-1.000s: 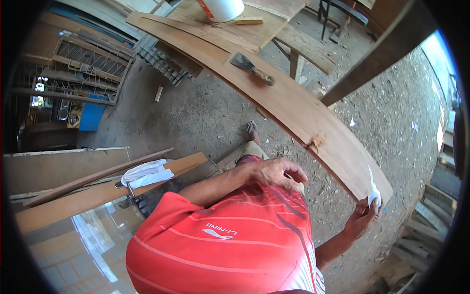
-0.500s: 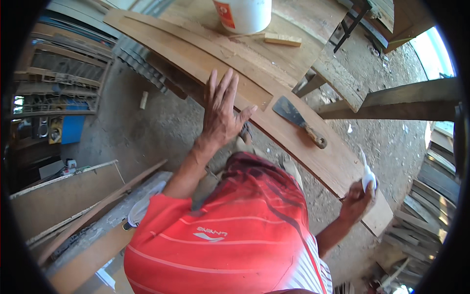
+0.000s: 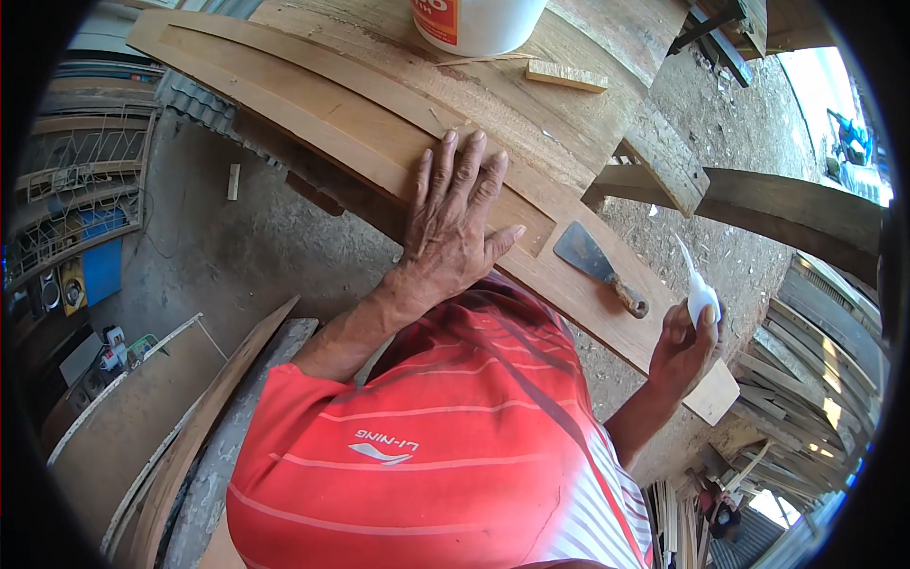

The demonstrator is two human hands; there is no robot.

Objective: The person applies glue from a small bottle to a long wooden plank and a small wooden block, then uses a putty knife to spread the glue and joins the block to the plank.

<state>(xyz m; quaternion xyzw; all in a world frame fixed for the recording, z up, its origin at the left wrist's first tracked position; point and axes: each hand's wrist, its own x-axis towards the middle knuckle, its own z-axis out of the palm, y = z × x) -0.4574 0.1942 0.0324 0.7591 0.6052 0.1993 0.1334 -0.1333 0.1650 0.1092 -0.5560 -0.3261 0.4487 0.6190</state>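
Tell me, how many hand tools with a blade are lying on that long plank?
1: a putty knife lies flat on the long plank, between the left hand pressed on the wood and the right hand holding a small white bottle. Others may be out of view.

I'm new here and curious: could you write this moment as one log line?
left hand: flat on long plank | right hand: holds small white bottle | putty knife: lies on plank | white bucket: on bench

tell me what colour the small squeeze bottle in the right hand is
White, with a long thin nozzle: the small plastic squeeze bottle, clearest in the head view.
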